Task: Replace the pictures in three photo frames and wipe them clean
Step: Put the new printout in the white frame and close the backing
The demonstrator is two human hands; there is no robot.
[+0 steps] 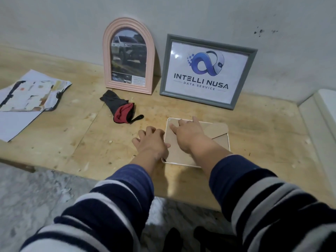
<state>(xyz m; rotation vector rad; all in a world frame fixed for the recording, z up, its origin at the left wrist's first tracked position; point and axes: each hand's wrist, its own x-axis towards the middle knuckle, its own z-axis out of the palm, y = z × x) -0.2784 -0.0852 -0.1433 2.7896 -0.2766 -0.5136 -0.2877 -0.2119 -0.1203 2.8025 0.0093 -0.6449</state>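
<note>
The bench (263,135) runs along a pale wall, and near its front edge, in the middle, lies the white frame (228,142), face down with its brown backing board up; every place below is told from this frame. Behind it and a little to its right the grey frame (241,77) leans on the wall with a logo print in it; behind it and to its left the pink arched frame (127,88) leans there too, holding a car picture. Far to its left lies a loose stack of papers (27,99), and nearer on that side a black and red cloth (120,110). The right hand (189,133) lies on the backing, fingers spread and pressing near the far left corner; its grip is open and flat, holding nothing. The left hand (151,140) rests on the bench touching the frame's left edge, fingers loosely curled, also holding nothing. The step seems to be working the backing, either seating it or freeing it; which one cannot be told. To do it well, the left hand should brace the edge so the frame does not slide, while the right fingers press evenly at the corners and not in the middle, which could bow the board or stress the glass beneath. The cloth is near for the wipe afterwards.
</note>
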